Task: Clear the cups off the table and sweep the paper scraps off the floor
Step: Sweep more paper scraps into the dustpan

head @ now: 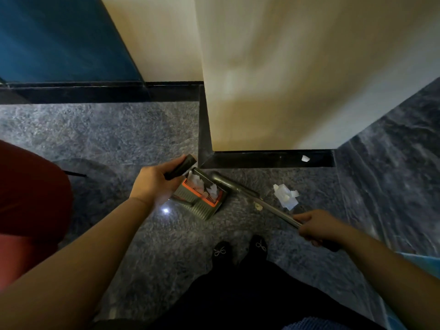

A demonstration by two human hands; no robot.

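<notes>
My left hand (152, 184) grips the dark handle (182, 166) of a grey dustpan (202, 201) with an orange comb strip, resting on the grey marble floor. White paper scraps (209, 190) lie inside the pan. My right hand (316, 226) grips the metal pole of a broom (252, 195), whose head sits at the pan's far right corner. A pile of white paper scraps (285, 197) lies on the floor just right of the pole. One single scrap (305, 158) lies on the black skirting strip. No cups are in view.
A cream pillar (273, 91) with a black base strip stands straight ahead. A blue wall (54, 39) is at the far left. A red seat (31, 194) sits at the left edge. My black shoes (238, 250) stand below the pan.
</notes>
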